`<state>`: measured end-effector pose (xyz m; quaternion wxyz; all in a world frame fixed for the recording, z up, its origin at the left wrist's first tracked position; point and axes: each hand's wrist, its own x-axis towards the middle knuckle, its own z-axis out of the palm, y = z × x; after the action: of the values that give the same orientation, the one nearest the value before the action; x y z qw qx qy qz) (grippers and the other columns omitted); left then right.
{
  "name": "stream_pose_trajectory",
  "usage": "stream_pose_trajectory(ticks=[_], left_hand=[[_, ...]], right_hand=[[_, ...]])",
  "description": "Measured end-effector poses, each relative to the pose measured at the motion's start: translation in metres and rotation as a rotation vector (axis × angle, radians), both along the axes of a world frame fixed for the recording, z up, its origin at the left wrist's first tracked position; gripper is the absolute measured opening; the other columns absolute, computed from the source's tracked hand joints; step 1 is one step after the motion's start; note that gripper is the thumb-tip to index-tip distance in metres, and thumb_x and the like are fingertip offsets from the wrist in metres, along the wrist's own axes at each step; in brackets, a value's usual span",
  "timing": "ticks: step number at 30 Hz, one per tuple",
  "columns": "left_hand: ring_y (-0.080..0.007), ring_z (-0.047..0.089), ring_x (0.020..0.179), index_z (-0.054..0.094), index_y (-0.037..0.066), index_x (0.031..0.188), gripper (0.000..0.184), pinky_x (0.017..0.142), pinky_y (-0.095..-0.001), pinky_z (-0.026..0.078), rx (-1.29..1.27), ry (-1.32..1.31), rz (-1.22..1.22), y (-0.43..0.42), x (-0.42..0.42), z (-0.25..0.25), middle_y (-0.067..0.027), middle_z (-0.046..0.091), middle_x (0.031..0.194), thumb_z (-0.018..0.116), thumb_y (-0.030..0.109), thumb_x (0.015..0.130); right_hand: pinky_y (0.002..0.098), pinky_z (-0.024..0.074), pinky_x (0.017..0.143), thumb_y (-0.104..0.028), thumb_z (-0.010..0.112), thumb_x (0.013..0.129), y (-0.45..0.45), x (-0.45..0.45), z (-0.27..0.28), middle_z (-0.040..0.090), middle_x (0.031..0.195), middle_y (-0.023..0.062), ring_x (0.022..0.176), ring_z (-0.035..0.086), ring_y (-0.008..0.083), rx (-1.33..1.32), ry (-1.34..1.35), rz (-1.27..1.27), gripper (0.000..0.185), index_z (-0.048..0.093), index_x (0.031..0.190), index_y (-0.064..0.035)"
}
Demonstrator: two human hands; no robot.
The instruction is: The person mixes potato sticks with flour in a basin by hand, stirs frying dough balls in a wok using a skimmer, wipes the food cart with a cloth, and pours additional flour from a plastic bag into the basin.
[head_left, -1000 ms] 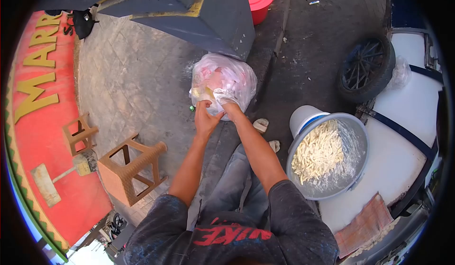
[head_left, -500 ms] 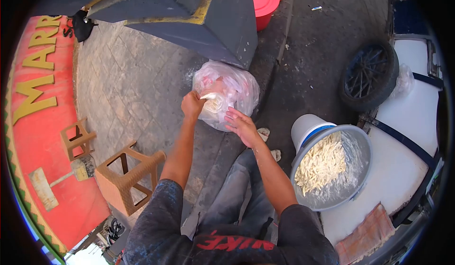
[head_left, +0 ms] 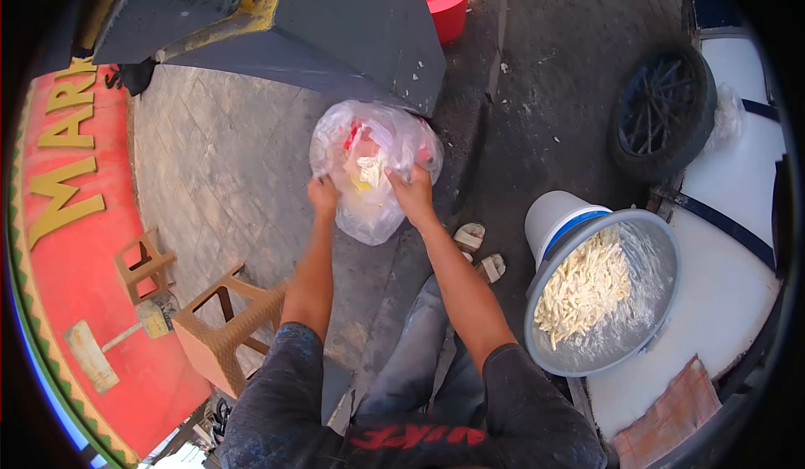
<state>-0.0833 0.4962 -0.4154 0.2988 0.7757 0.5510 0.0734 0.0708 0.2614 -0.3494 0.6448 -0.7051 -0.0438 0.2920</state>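
Note:
A translucent plastic bag (head_left: 369, 213) sits on the pavement against a grey block, its mouth spread between my two hands. My left hand (head_left: 323, 196) is closed on the bag's left rim. On the other side my right hand (head_left: 411, 192) pinches the right rim. Inside the bag lie a crumpled whitish item (head_left: 369, 170) and some red and yellow scraps. To the right, a grey basin (head_left: 662, 293) tilts beside a white bucket and holds pale, floury strips (head_left: 587, 289).
A grey block with yellow edges (head_left: 352, 33) stands just beyond the bag. Brown plastic stools (head_left: 222, 335) are at the left, near a red sign (head_left: 59, 293). A spoked wheel (head_left: 662, 113) and a red tub (head_left: 453, 20) are farther off.
My left hand held the whitish item and my right hand was open by the bag. Now the item lies inside, and both hands grip the bag's rim.

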Motion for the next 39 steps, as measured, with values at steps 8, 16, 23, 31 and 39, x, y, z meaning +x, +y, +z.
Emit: stream_pose_trajectory(ticks=[8, 16, 23, 31, 39], left_hand=[[-0.0096, 0.053, 0.055, 0.061, 0.004, 0.090, 0.017, 0.046, -0.0313, 0.044, -0.336, -0.330, 0.151, 0.025, 0.060, 0.173, -0.0024, 0.059, 0.070, 0.062, 0.020, 0.086], [-0.0174, 0.056, 0.062, 0.058, 0.001, 0.104, 0.037, 0.056, -0.0342, 0.047, 0.048, 0.025, -0.048, -0.004, 0.025, 0.119, -0.0066, 0.061, 0.077, 0.070, 0.030, 0.084], [-0.0392, 0.057, 0.109, 0.043, 0.005, 0.129, 0.069, 0.088, -0.0464, 0.047, 0.111, 0.084, -0.056, -0.060, 0.008, 0.132, -0.0254, 0.057, 0.116, 0.076, 0.027, 0.074], [-0.0407, 0.048, 0.120, 0.038, 0.007, 0.137, 0.074, 0.099, -0.0487, 0.040, 0.079, 0.106, 0.046, -0.142, -0.049, 0.240, -0.0239, 0.050, 0.129, 0.073, 0.031, 0.077], [-0.0330, 0.047, 0.122, 0.039, 0.004, 0.137, 0.076, 0.100, -0.0444, 0.040, -0.135, -0.331, 1.156, -0.147, -0.289, 0.277, -0.0212, 0.046, 0.136, 0.069, 0.046, 0.082]], right_hand=[[0.0386, 0.0459, 0.059, -0.019, 0.072, 0.076, -0.023, 0.088, 0.083, 0.063, 0.068, 0.0169, 0.060, 0.060, 0.0260, -0.090, -0.128, -0.044, 0.024, 0.060, 0.077, 0.0012], [0.0482, 0.0500, 0.083, -0.017, 0.073, 0.075, -0.034, 0.067, 0.102, 0.066, 0.104, 0.0222, 0.098, 0.064, 0.0395, -0.391, -0.182, 0.258, 0.049, 0.055, 0.118, -0.0039], [0.0398, 0.0512, 0.083, -0.018, 0.072, 0.078, -0.114, 0.012, 0.126, 0.060, 0.115, 0.0190, 0.093, 0.064, 0.0289, -0.260, -0.060, -0.001, 0.064, 0.044, 0.135, -0.0072], [0.0235, 0.0489, 0.066, -0.011, 0.066, 0.086, -0.237, -0.062, 0.183, 0.064, 0.091, 0.0064, 0.077, 0.060, 0.0108, -0.134, 0.103, 0.104, 0.039, 0.055, 0.123, -0.0048], [0.0225, 0.0466, 0.061, -0.016, 0.064, 0.089, -0.251, -0.009, 0.251, 0.062, 0.091, 0.0016, 0.076, 0.060, 0.0105, -0.177, 0.000, 0.200, 0.034, 0.055, 0.120, -0.0073]])
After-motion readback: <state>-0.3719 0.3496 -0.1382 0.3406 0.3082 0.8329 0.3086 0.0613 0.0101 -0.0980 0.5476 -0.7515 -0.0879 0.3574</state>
